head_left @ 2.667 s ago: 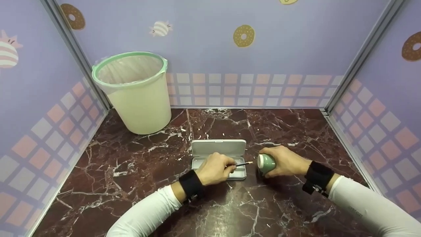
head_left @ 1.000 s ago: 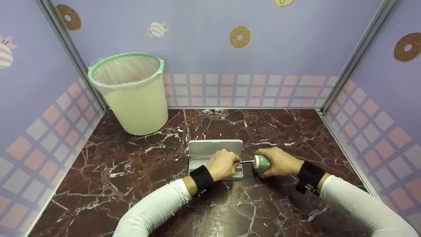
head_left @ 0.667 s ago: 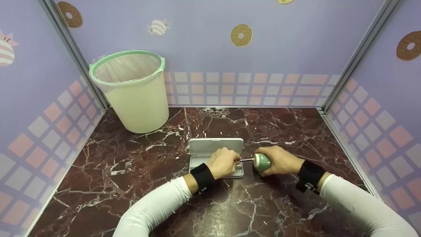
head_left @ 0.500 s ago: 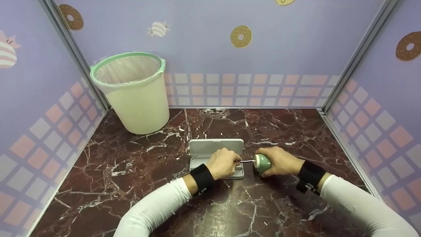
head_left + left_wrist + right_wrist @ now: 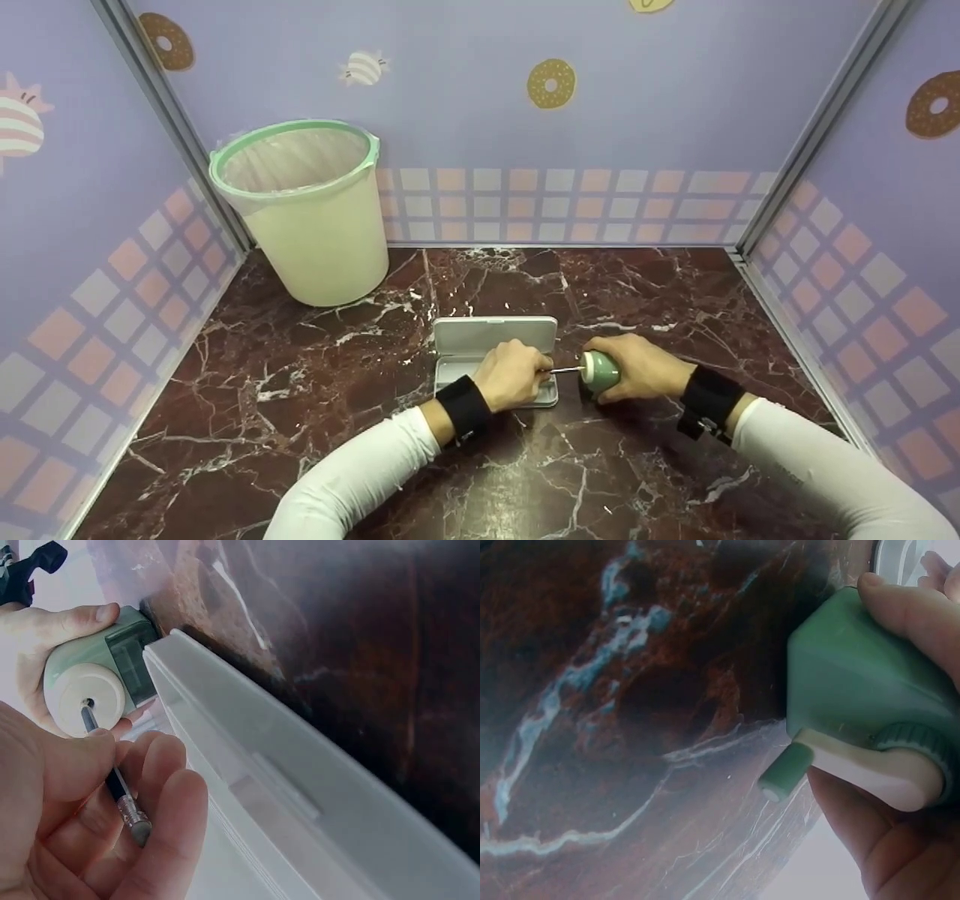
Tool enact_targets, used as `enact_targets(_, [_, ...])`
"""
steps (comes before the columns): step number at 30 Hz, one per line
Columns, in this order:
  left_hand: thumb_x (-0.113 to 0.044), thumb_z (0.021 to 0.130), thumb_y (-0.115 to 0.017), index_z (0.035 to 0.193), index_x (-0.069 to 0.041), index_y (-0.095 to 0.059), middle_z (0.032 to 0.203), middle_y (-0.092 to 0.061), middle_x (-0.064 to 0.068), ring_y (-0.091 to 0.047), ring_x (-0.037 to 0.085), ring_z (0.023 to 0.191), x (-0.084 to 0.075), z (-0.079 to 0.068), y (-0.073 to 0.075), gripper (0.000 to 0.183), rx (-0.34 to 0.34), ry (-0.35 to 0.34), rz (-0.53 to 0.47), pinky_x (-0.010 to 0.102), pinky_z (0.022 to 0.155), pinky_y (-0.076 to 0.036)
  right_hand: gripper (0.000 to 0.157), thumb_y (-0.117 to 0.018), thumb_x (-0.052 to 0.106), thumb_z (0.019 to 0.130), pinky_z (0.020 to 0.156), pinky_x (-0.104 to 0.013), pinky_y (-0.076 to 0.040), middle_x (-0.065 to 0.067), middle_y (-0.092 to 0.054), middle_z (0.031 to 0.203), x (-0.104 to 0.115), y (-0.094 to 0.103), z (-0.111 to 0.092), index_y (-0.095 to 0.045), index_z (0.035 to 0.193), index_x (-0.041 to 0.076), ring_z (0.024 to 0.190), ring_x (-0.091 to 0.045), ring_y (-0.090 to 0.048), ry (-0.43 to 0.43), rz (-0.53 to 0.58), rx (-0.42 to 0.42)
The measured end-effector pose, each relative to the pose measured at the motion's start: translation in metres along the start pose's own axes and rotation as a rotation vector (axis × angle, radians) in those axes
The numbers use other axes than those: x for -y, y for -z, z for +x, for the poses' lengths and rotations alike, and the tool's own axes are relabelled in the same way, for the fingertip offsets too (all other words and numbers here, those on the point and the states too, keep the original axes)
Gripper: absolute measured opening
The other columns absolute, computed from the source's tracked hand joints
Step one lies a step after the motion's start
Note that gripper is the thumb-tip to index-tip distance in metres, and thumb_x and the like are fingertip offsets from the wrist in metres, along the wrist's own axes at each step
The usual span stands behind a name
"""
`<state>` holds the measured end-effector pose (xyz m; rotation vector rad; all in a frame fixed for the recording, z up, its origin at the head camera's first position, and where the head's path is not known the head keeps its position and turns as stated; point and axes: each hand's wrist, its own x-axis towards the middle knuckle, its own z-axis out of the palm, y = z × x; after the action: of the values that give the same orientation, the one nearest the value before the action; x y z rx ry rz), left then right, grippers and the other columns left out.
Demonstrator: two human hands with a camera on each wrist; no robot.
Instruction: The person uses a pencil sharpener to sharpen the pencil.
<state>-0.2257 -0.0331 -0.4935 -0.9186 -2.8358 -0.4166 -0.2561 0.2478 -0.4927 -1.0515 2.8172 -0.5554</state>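
My left hand (image 5: 514, 373) pinches a dark pencil (image 5: 116, 784) between thumb and fingers, its eraser end pointing back toward the palm. The pencil's far end sits at the hole in the cream round face of a green hand-crank pencil sharpener (image 5: 604, 371); how deep it goes is hidden. Around the sharpener's body curls my right hand (image 5: 643, 367), thumb on one side and fingers on the other. In the right wrist view, the cream crank (image 5: 877, 769) with its green knob shows on the sharpener's back. Beneath and behind my left hand lies an open white pencil case (image 5: 495, 335).
A pale bin (image 5: 322, 247) with a green rim and plastic liner stands at the back left. The dark red marbled tabletop (image 5: 315, 420) has small white specks near the case. Patterned panels (image 5: 465, 120) enclose the back and sides.
Since the earliest frame my left hand has moved right, bringing the pencil's tip from just short of the sharpener to its hole. Over the last second both hands stay nearly still.
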Motion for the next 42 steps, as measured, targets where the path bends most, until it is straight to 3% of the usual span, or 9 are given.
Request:
enact_targets(15, [-0.024,0.101,-0.078,0.096,-0.025,-0.090,0.087,-0.086,0.000,-0.082,0.028,0.076,-0.015,0.020,-0.006,0.013,0.007,0.018,0.016,0.043,0.066,-0.065,0.073,-0.105,0.028,0.066,0.083,-0.038,-0.059,-0.003,-0.081,0.113,0.000,0.000,-0.002,-0.071,0.129,0.013,0.097,-0.020,-0.073,0.007,-0.031,-0.022])
enact_targets(26, [-0.017,0.096,-0.078,0.089,-0.024,-0.088,0.083,-0.084,0.001,-0.081,0.028,0.073,-0.012,0.021,-0.008,0.014,-0.007,0.005,0.033,0.044,0.064,-0.064,0.071,-0.104,0.027,0.066,0.080,-0.037,-0.059,-0.002,-0.081,0.109,0.001,-0.005,-0.002,-0.072,0.128,0.013,0.094,-0.019,-0.073,-0.001,-0.035,-0.052])
enact_targets(35, [-0.014,0.091,-0.077,0.081,-0.023,-0.082,0.080,-0.084,-0.002,-0.082,0.027,0.073,-0.013,0.023,-0.006,0.014,-0.031,-0.022,0.120,0.042,0.064,-0.066,0.071,-0.103,0.026,0.065,0.076,-0.033,-0.056,-0.001,-0.081,0.106,0.000,-0.006,-0.002,-0.072,0.128,0.012,0.090,-0.016,-0.071,0.022,-0.042,-0.078])
enact_targets(42, [-0.008,0.084,-0.077,0.075,-0.021,-0.077,0.074,-0.080,-0.002,-0.079,0.026,0.069,-0.013,0.025,-0.006,0.016,-0.025,-0.019,0.102,0.042,0.062,-0.064,0.071,-0.103,0.026,0.066,0.076,-0.032,-0.056,-0.001,-0.081,0.106,-0.001,-0.007,-0.002,-0.072,0.128,0.014,0.089,-0.015,-0.070,0.020,-0.029,-0.075])
